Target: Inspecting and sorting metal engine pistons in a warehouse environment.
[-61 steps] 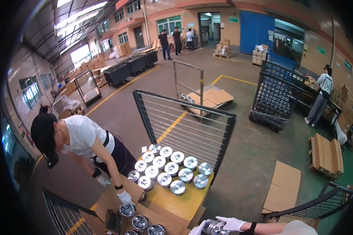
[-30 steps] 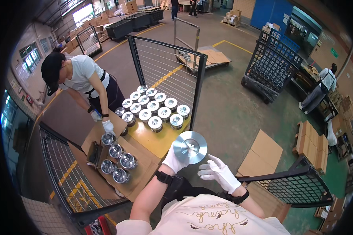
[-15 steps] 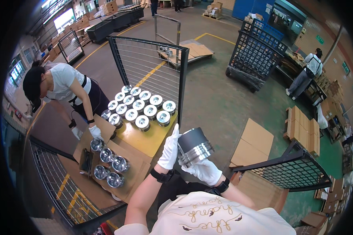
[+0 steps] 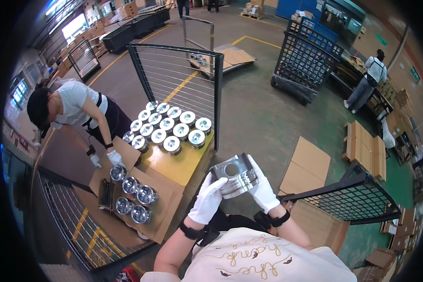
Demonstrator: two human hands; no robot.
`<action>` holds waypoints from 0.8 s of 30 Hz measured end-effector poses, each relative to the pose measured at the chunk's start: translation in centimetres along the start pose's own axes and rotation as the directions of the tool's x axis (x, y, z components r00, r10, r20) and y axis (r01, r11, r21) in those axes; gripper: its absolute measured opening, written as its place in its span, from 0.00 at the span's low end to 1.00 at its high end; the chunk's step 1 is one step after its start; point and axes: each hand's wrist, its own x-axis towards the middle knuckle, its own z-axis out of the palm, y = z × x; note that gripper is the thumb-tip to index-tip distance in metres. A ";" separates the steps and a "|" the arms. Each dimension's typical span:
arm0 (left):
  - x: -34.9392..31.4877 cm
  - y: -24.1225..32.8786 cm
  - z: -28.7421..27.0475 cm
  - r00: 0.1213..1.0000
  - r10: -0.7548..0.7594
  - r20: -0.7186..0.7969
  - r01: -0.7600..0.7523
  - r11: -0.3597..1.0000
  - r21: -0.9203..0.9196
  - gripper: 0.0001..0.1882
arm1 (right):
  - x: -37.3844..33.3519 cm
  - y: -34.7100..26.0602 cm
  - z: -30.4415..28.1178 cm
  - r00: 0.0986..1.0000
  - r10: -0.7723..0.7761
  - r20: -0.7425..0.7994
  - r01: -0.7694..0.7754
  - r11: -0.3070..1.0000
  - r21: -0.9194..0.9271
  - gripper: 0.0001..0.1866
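Note:
In front of my body I hold up a metal piston (image 4: pixel 237 181) between two white-gloved hands. Its dark skirt with a round pin hole faces upward, and the shiny ring grooves are on the lower side. My left hand (image 4: pixel 207 197) grips its left end, thumb near the hole. Along the right side, my right hand (image 4: pixel 263 188) has its fingers pressed to the piston. To the left, several pistons (image 4: pixel 172 144) stand in rows on a yellow board (image 4: pixel 174 170). Several more pistons (image 4: pixel 141 214) rest on a cardboard sheet (image 4: pixel 167 202) nearer to me.
A co-worker (image 4: pixel 80 105) bends over the cardboard at left, gloved hands by the nearest pistons. Wire-sided trolley frames (image 4: pixel 178 77) stand ahead and at lower left; a black mesh panel (image 4: pixel 362 199) is at right. Cardboard sheets (image 4: pixel 305 164) lie on the floor. Another person (image 4: pixel 375 75) stands far right.
The piston has been turned in my hands, so its pin hole now shows. My right hand has moved from beneath it up to its right side; my left hand has shifted lower.

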 end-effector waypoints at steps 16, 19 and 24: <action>1.1 -2.8 -5.6 1.000 0.010 -0.013 -0.013 0.950 -0.311 0.31 | -2.9 0.2 3.8 0.891 -0.446 0.088 0.424 0.746 -0.514 0.49; 0.2 -2.0 -4.6 0.985 0.029 -0.168 -0.080 0.949 -0.306 0.27 | -2.7 3.4 3.1 0.997 -0.006 0.075 -0.020 0.939 0.342 0.36; -1.4 0.6 2.2 0.805 0.579 0.129 -0.433 0.424 0.795 0.57 | -0.5 -1.5 3.5 0.931 -0.222 0.291 0.151 0.957 0.248 0.32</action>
